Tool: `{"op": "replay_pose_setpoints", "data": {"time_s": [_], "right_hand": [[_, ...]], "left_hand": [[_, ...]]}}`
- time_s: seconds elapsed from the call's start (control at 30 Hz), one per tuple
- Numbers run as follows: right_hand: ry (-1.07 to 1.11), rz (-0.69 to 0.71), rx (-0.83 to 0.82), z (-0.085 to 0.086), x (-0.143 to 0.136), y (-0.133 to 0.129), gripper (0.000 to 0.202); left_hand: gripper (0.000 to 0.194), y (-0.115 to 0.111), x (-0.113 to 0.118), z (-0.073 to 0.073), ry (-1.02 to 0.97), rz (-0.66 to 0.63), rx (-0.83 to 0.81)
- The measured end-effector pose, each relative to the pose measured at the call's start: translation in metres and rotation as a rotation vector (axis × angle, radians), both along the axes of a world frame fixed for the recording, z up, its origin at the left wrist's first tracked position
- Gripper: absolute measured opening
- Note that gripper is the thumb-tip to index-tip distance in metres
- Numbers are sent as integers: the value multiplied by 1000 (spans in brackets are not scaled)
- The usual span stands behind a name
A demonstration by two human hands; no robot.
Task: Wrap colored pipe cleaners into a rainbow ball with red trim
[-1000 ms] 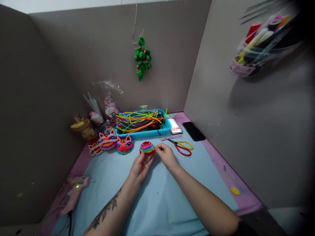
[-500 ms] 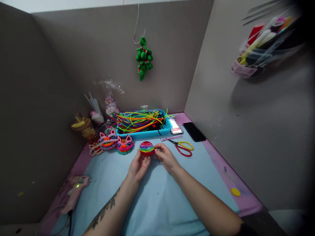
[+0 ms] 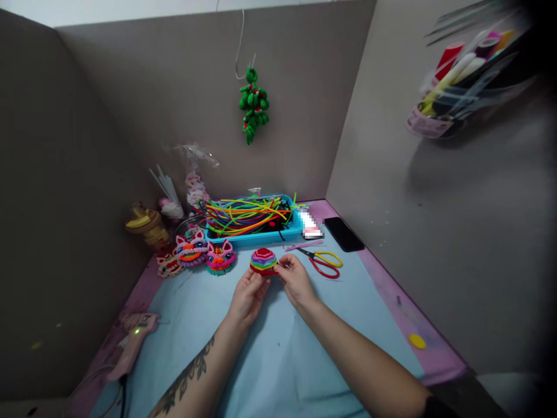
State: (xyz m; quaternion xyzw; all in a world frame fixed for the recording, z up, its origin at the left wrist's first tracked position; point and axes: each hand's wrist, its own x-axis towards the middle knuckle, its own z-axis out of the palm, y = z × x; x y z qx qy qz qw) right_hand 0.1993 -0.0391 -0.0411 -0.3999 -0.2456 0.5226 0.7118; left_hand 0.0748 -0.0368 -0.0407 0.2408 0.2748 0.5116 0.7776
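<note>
The left hand (image 3: 248, 295) and right hand (image 3: 298, 281) pinch a striped dome (image 3: 263, 259), its underside by the left fingers hidden; scissors (image 3: 325, 271) lie right of both.

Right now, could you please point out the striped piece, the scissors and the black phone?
Striped piece (image 3: 263, 260), head view: middle of its coloured bands.
Scissors (image 3: 313, 255), head view: near the pivot.
Black phone (image 3: 343, 234), head view: dark upper face.
</note>
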Motion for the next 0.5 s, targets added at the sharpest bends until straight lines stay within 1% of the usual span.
{"op": "replay_pose_setpoints", "data": {"time_s": [0.13, 0.27, 0.4, 0.5], "right_hand": [[-76, -9, 48, 0, -6, -3, 25], [-123, 45, 93, -1, -12, -7, 26], [-153, 89, 109, -3, -14, -9, 25], [-160, 93, 114, -4, -13, -9, 26]], "left_hand": [[36, 1, 3, -2, 46, 104, 23], [37, 2, 3, -1, 65, 177, 20], [41, 2, 3, -1, 69, 217, -19], [44, 2, 2, -4, 78, 282, -53]]}}
